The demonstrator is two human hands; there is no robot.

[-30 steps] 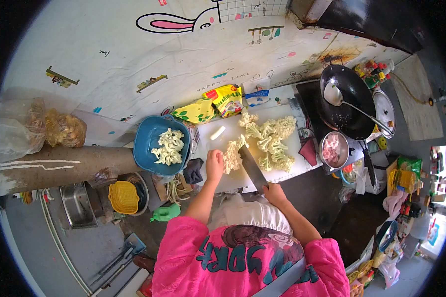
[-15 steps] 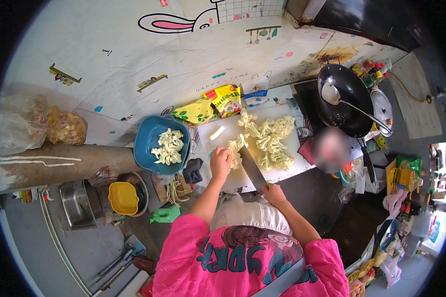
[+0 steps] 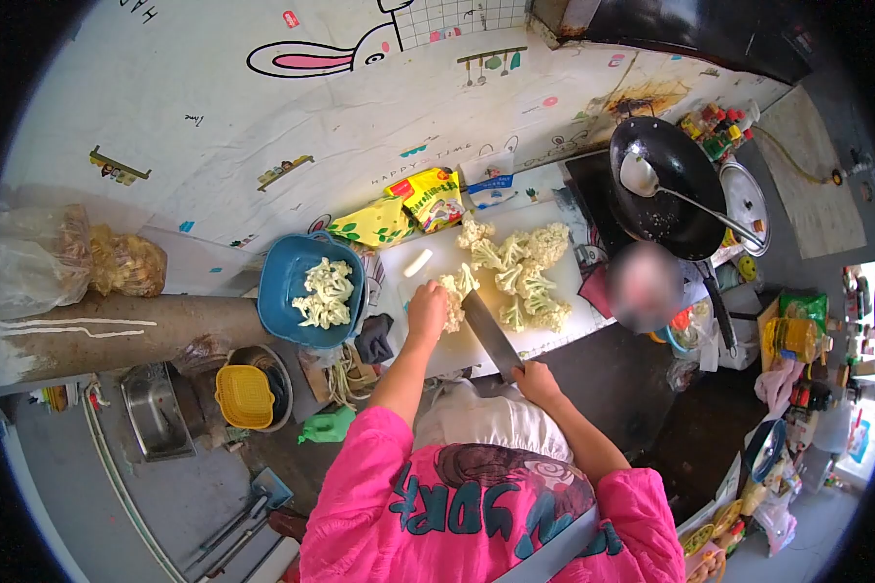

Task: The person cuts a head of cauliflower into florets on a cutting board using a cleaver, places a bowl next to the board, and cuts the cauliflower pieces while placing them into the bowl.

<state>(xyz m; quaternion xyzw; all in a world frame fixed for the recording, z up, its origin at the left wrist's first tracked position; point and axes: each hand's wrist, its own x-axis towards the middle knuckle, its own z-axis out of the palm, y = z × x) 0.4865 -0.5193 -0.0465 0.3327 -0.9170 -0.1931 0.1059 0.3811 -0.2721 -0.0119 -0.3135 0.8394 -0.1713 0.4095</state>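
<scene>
My left hand [image 3: 427,311] is closed on a piece of cauliflower [image 3: 452,301] at the near left of the white cutting board [image 3: 423,360]. In my right hand [image 3: 539,382] is the handle of a broad kitchen knife [image 3: 493,337]. Its blade slants up and left, with the far end beside the held piece; whether it touches is hard to tell. Large cauliflower chunks [image 3: 525,272] lie on the board right of the blade. A white stalk piece [image 3: 418,262] rests at the board's left. Cut florets [image 3: 325,293] fill part of a blue basin [image 3: 271,332] to the left.
Yellow food bags [image 3: 428,199] stand behind the board against the wall. Back right, a black wok [image 3: 676,219] on the stove holds a ladle [image 3: 640,175]. A dark cloth [image 3: 373,340] lies between basin and board. Lower left are a yellow basket [image 3: 245,396] and a sink [image 3: 156,413].
The camera view has shifted slightly. The blade's far end sits a little lower beside the piece under my left hand. Basin and cauliflower chunks look unchanged.
</scene>
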